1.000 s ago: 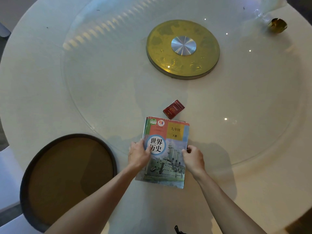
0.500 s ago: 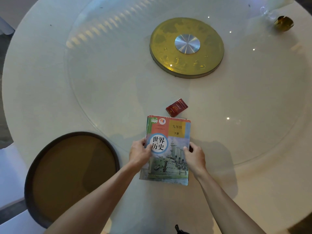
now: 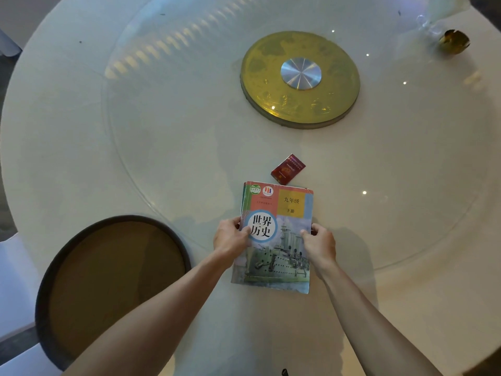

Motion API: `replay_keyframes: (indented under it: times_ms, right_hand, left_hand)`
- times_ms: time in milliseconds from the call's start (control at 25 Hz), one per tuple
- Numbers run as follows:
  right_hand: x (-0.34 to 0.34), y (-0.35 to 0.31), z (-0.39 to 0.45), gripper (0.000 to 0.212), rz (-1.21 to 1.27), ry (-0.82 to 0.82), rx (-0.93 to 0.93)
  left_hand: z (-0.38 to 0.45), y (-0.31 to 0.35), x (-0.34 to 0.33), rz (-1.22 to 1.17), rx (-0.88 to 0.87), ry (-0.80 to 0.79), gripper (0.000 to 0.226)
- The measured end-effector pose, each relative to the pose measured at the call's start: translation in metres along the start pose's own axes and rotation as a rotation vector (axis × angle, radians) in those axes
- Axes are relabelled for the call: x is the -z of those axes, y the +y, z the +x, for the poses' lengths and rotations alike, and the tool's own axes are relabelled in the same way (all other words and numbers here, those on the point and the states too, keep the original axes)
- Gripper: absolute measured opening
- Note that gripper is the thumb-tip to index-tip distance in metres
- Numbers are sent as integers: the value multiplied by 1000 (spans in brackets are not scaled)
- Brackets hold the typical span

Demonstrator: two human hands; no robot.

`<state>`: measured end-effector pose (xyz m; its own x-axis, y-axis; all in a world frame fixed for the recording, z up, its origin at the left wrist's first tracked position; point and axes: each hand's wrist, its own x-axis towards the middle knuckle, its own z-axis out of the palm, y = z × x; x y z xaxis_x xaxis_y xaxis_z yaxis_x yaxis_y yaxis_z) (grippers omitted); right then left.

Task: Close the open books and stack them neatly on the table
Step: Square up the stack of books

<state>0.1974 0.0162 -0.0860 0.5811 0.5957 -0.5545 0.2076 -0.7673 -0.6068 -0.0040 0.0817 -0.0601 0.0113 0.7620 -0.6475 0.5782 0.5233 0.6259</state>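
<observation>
A stack of closed books (image 3: 275,237) lies flat near the front of the round white table (image 3: 67,131). The top book shows a colourful cover with a warship picture and a white circle with characters. Edges of other books peek out along its left and far sides. My left hand (image 3: 230,237) grips the stack's left edge, thumb on the cover. My right hand (image 3: 320,242) grips the right edge, thumb on the cover too.
A small red box (image 3: 288,169) lies just beyond the stack on the glass turntable (image 3: 162,147). A gold disc with a silver hub (image 3: 299,80) marks the centre. A round brown stool seat (image 3: 113,283) is at the left; a gold ornament (image 3: 454,41) sits far right.
The stack sits slightly straighter between my hands than a second ago. Both hands stay at its sides; the view has shifted a little.
</observation>
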Motion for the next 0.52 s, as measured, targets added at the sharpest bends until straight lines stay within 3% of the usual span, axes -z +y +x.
replay_keyframes:
  times_ms: [360, 520]
  right_hand:
    - [20, -35, 57, 15, -22, 3, 16]
    - [30, -73, 81, 23, -129, 198, 142]
  left_hand:
    - [45, 40, -7, -34, -41, -35, 34]
    - [77, 80, 12, 41, -118, 113, 53]
